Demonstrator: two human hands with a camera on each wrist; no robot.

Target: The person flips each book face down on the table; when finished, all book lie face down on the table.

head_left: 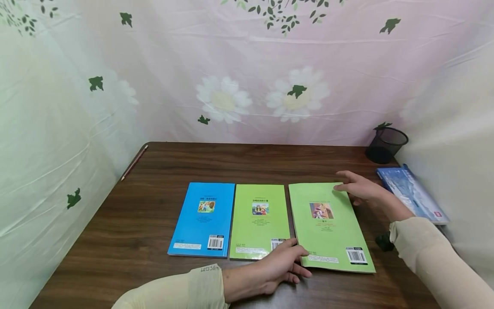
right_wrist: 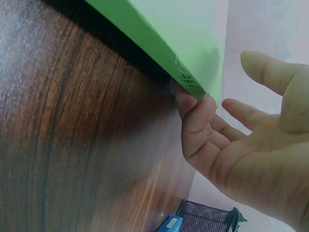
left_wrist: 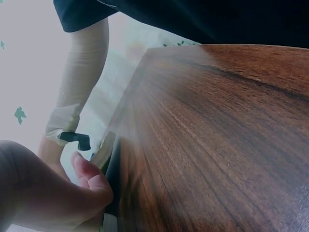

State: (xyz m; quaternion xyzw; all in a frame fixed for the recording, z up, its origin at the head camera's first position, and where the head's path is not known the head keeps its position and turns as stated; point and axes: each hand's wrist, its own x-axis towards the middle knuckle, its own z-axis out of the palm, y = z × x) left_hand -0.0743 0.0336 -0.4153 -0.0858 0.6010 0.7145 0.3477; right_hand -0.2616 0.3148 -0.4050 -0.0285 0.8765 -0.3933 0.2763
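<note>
A light green book (head_left: 329,240) with a small picture and barcode lies at the right of a row of books. At its near left corner my left hand (head_left: 279,268) grips the edge; the left wrist view sees the book nearly edge-on. My right hand (head_left: 360,189) is at the far right corner. Its lower fingers (right_wrist: 198,118) curl against the spine and partly under it, while the thumb (right_wrist: 268,72) stands apart. Shadow shows beneath the spine. A yellow-green book (head_left: 259,223) and a blue book (head_left: 204,219) lie to the left.
A pencil (head_left: 134,163) lies along the table's left edge. A black mesh pen holder (head_left: 380,152) stands at the back right, near another blue book (head_left: 413,195). Patterned curtains (head_left: 247,56) surround the wooden table (head_left: 247,163).
</note>
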